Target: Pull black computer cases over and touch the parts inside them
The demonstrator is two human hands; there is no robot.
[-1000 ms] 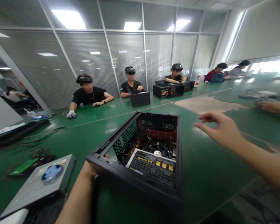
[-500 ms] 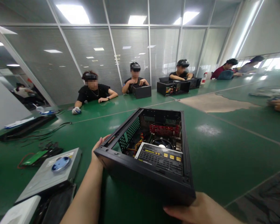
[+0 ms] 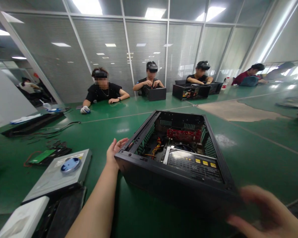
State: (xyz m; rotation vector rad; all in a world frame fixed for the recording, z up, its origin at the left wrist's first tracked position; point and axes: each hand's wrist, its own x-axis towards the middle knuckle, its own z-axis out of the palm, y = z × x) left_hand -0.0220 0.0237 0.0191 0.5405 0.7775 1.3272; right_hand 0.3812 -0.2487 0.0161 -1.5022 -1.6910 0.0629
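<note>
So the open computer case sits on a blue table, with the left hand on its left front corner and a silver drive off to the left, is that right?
Not quite: the table is green, not blue, as the head view shows. The rest holds: the left hand is on the left front corner of the open case, and the silver drive lies to the left.

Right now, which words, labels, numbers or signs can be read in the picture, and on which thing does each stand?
No text can be read.
Power supply label in the computer case: yellow marks, print too small.
Disc drive sticker: blurred.
</note>
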